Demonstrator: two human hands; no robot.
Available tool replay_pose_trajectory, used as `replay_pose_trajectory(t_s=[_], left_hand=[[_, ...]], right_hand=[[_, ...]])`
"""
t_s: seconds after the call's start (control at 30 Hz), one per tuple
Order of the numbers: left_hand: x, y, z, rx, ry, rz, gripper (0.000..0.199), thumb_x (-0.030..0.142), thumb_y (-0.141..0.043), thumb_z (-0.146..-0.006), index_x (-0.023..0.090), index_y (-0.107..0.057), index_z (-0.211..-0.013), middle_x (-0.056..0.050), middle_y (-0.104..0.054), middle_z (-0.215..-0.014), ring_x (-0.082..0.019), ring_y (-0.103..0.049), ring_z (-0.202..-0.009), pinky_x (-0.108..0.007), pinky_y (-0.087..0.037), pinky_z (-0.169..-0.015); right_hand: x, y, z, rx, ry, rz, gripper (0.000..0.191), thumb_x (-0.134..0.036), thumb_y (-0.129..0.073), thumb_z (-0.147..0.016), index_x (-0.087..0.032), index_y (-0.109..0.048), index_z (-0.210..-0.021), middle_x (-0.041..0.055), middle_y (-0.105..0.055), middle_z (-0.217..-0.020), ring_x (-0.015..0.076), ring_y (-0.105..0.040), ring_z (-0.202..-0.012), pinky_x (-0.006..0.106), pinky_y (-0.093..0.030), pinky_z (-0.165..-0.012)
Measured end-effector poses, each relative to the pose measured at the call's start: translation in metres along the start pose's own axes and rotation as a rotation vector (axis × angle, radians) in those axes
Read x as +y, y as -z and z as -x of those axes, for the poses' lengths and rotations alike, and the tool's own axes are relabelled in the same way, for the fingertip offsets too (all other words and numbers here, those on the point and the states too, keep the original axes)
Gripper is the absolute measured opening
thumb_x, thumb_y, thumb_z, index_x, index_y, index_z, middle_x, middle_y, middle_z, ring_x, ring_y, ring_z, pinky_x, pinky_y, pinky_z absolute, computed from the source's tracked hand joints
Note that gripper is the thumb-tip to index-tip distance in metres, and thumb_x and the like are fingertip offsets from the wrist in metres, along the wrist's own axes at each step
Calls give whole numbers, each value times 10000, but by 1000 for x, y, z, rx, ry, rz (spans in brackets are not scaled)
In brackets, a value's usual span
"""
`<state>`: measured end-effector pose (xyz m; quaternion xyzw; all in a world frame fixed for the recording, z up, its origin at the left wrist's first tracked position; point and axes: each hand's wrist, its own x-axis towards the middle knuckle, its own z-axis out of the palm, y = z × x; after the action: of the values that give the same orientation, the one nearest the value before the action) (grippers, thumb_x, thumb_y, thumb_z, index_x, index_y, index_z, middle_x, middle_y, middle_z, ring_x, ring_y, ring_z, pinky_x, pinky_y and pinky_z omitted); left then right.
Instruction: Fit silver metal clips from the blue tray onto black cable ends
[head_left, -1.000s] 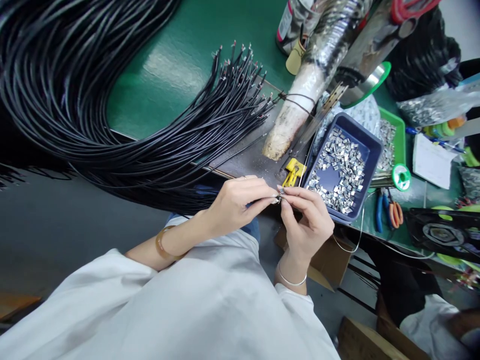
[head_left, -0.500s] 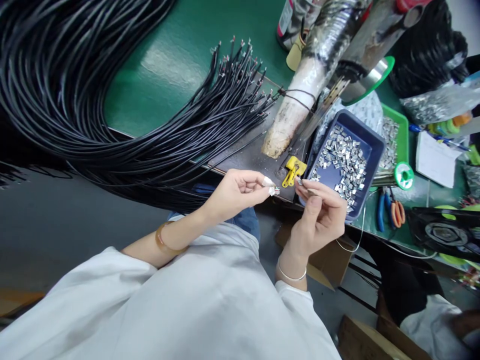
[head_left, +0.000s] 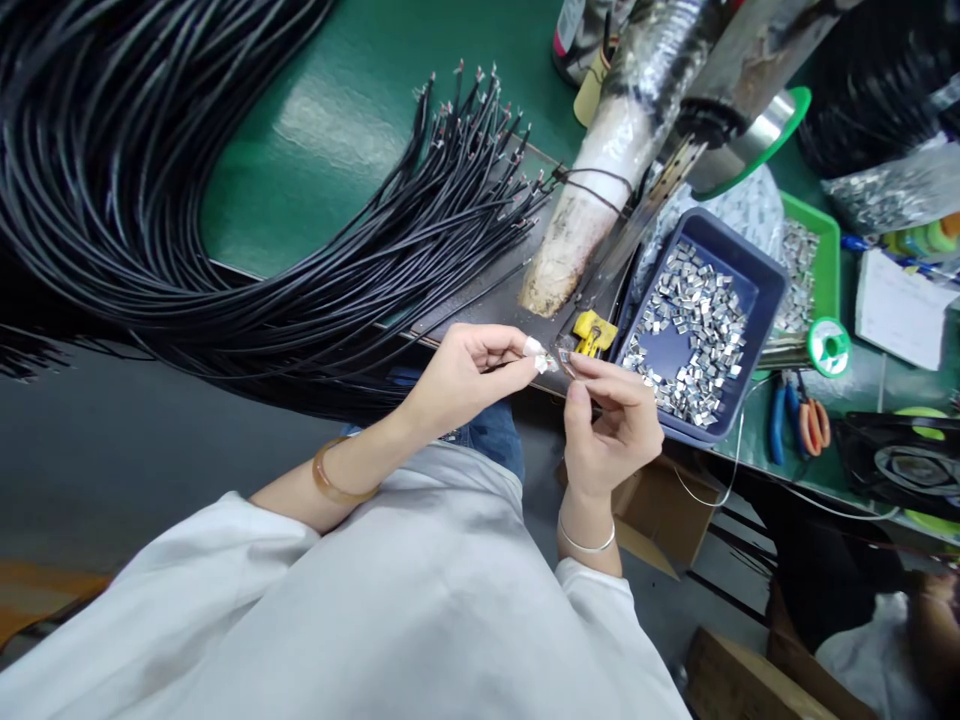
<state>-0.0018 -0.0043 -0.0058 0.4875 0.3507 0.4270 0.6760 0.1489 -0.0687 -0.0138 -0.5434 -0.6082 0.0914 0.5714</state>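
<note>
My left hand (head_left: pixel 484 368) is closed in a pinch on a small whitish and metallic connector piece (head_left: pixel 546 363); its details are too small to make out. Facing it, my right hand (head_left: pixel 613 415) has thumb and forefinger closed on a small, thin metal piece (head_left: pixel 565 360), whose tip is right beside the connector piece. Whether the two touch I cannot tell. Just beyond my fingertips a yellow clip-like tool (head_left: pixel 594 330) is on the dark board, partly hidden by my right hand. Right of that hand stands a blue tray (head_left: pixel 759 290) of small metal shells (head_left: pixel 701 330).
A thick bundle of black cables (head_left: pixel 300 310) with stripped ends covers the left. A wrapped tube (head_left: pixel 577 230) slants over the board, near a solder spool (head_left: pixel 750 150). On the right are a green tray (head_left: pixel 829 250), pliers (head_left: pixel 814 425), paper (head_left: pixel 900 310) and another person's arm (head_left: pixel 934 620).
My right hand has moved left, bringing its metal piece up to the connector piece in my left hand. The left hand stays nearly in place. The view has shifted slightly.
</note>
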Motion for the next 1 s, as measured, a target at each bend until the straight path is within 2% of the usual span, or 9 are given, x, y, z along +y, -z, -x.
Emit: replay_pose_trajectory(t_s=[0.17,0.27,0.47,0.63,0.77,1.0], left_hand=[[2,-3,-5,40,-23,-12,114,202,-740,-726,119,-709,-655,8,-619,-629,-79,-531,-608,-185,-458,-589],[3,-4,-6,69,-17,-41,101,201,-743,-721,114,-737,-669,-1,-644,-634,-79,-535,-596,-178,-444,-563],[3,-7,-8,134,-29,-99,74,187,-756,-704,129,-751,-658,1,-642,-588,-87,-528,-537,-186,-434,-504],[2,-8,-12,159,-54,-86,103,207,-784,-705,140,-733,-646,4,-614,-567,-97,-541,-535,-189,-431,-485],[4,-7,-12,159,-87,-108,81,184,-758,-715,135,-743,-651,8,-594,-563,-79,-497,-512,-185,-404,-477],[7,-3,-10,91,-91,-168,91,147,-698,-727,113,-775,-696,29,-520,-543,-40,-352,-485,-173,-283,-450]], right_hand=[[6,-1,-2,-33,191,127,213,-68,-713,-848,-231,-651,-970,28,-794,-1027,168,-772,-937,323,-651,-810],[10,-3,-2,-29,247,177,237,-46,-717,-835,-223,-640,-972,30,-797,-1041,152,-771,-934,292,-652,-812],[14,-7,-3,4,251,230,231,-55,-692,-854,-233,-619,-982,38,-773,-1115,162,-765,-976,312,-673,-817],[12,-9,-8,-12,221,209,213,-60,-683,-863,-224,-613,-980,51,-766,-1101,176,-766,-991,330,-678,-822],[7,-10,-11,5,237,231,209,-55,-695,-852,-223,-624,-955,45,-767,-1103,186,-765,-1006,355,-682,-853],[5,-7,-9,-20,225,223,203,-65,-706,-843,-224,-619,-935,44,-763,-1096,173,-766,-963,318,-687,-787]])
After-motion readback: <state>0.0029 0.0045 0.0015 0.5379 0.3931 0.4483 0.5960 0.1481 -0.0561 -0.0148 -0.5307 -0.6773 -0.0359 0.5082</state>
